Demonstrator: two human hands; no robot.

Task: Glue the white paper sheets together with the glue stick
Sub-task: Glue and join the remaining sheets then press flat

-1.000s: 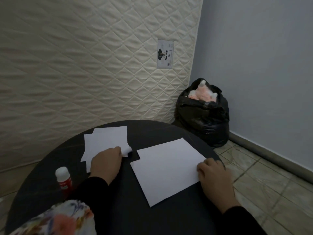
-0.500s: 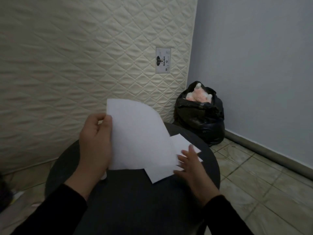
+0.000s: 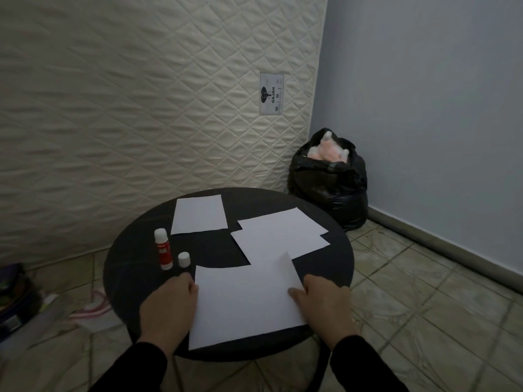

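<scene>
A white paper sheet point(image 3: 246, 302) lies on the near part of the round black table point(image 3: 133, 278). My left hand point(image 3: 169, 306) grips its left edge and my right hand point(image 3: 322, 304) grips its right edge, thumb on top. Two overlapping white sheets point(image 3: 280, 236) lie beyond it, right of centre. One more white sheet point(image 3: 198, 213) lies at the far left. A red glue stick point(image 3: 163, 251) with a white end stands on the left of the table. A small white cap point(image 3: 184, 259) stands just to its right, apart from it.
A quilted cream mattress point(image 3: 141, 108) leans upright behind the table. A full black rubbish bag point(image 3: 329, 179) sits in the corner by the grey wall. Clutter and a striped cloth point(image 3: 93, 309) lie on the tiled floor at the left.
The sheet my left hand held up in the air now lies flat near me, with both hands on its edges. My right hand has left the right-hand sheets.
</scene>
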